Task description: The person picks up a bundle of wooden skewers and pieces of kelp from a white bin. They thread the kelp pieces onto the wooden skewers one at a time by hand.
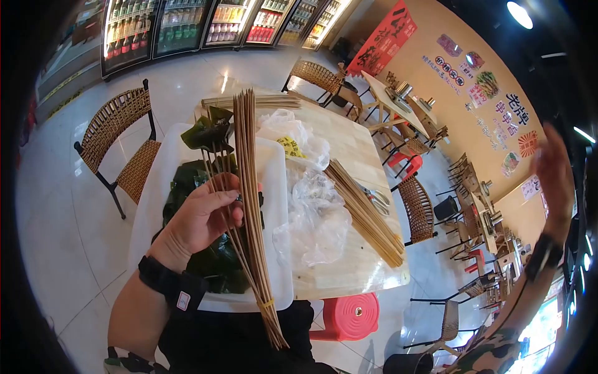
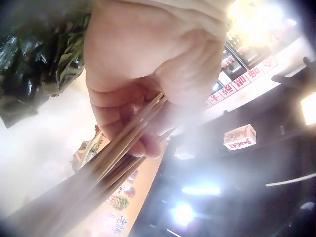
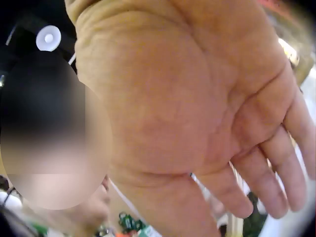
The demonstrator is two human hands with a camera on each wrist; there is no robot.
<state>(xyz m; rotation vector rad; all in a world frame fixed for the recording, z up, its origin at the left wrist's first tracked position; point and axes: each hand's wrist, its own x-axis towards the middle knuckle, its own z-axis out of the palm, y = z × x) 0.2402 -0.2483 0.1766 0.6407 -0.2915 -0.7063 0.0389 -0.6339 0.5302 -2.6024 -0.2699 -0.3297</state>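
My left hand holds thin wooden skewers over a white tray. In the left wrist view its fingers curl round several skewers. Dark green kelp pieces are threaded near the upper ends of some skewers. A thick skewer bundle stands alongside the fingers, with a yellow band near its lower end. More wet, folded kelp lies in the tray under the hand. Off to the far right, my right hand is raised away from the table, palm bare and fingers extended in the right wrist view.
Crumpled clear plastic bags lie beside the tray on the wooden table. Another skewer bundle and scissors are to the right. Loose skewers lie at the far edge. A red stool and wicker chair stand nearby.
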